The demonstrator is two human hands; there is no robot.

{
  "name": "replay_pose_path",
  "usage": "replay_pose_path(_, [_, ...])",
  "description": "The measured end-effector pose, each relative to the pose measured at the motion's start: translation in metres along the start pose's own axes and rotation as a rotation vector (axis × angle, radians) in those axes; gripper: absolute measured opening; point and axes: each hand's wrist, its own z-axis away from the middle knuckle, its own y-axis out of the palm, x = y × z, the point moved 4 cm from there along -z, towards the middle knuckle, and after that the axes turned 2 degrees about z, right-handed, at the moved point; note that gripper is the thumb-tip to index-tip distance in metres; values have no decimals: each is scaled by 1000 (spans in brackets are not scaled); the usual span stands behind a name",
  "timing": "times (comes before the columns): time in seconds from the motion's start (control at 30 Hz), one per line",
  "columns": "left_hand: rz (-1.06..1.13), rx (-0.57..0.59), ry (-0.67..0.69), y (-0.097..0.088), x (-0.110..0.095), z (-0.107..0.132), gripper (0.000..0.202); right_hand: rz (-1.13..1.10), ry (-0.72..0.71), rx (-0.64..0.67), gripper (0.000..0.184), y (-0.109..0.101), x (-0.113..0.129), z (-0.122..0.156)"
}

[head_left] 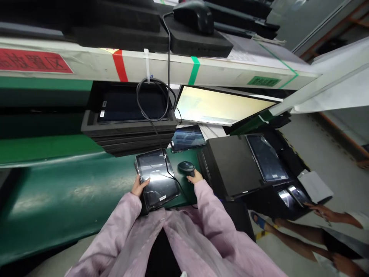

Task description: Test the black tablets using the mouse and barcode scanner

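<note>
My left hand (pixel 140 187) grips the left edge of a dark, glossy tablet (pixel 158 184), thumb on top of its screen. Another slab seems to lie under it, mostly hidden. A small white label sits near the tablet's lower edge. My right hand (pixel 195 177) is closed around the handle of a black barcode scanner (pixel 186 167), just right of the tablet. A thin black cable (pixel 170 174) runs across the tablet's screen. Behind the scanner, a second tablet (pixel 188 138) lies on the green bench.
Stacked black foam trays (pixel 129 136) stand behind on the left. A lit monitor (pixel 221 105) leans under the shelf (pixel 225 71), which carries a black mouse (pixel 194 17). More black trays (pixel 230 165) and a tablet (pixel 268 157) are at right, near another person's hand (pixel 324 212).
</note>
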Motion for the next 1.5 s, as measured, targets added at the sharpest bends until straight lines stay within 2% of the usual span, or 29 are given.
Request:
replay_pose_path(0.1, [-4, 8, 1, -3, 4, -4, 66, -167, 54, 133, 46, -2, 0, 18])
replay_pose_path(0.2, [-19, 36, -8, -7, 8, -8, 66, -295, 98, 286, 57, 2, -2, 55])
replay_pose_path(0.33, [-37, 64, -7, -10, 11, -12, 67, -385, 137, 428, 69, 22, 0, 105])
replay_pose_path(0.43, [-42, 83, -5, -10, 12, -13, 68, -407, 127, 466, 68, 41, 5, 124])
replay_pose_path(0.63, [-59, 88, 0, -9, 11, -12, 65, -373, 137, 430, 57, 60, 7, 130])
replay_pose_path(1.0, [-46, 107, -15, -7, 7, -10, 67, -263, 126, 359, 56, 57, 8, 133])
replay_pose_path(1.27, [-6, 47, -40, -1, -2, -4, 68, -237, 104, 314, 49, 53, 2, 142])
replay_pose_path(1.37, [-5, -30, -47, -13, -17, 1, 65, -229, 112, 255, 48, 46, -8, 144])
replay_pose_path(1.5, [-6, -145, -45, -48, -45, 11, 60, -203, 138, 210, 44, 44, -21, 142])
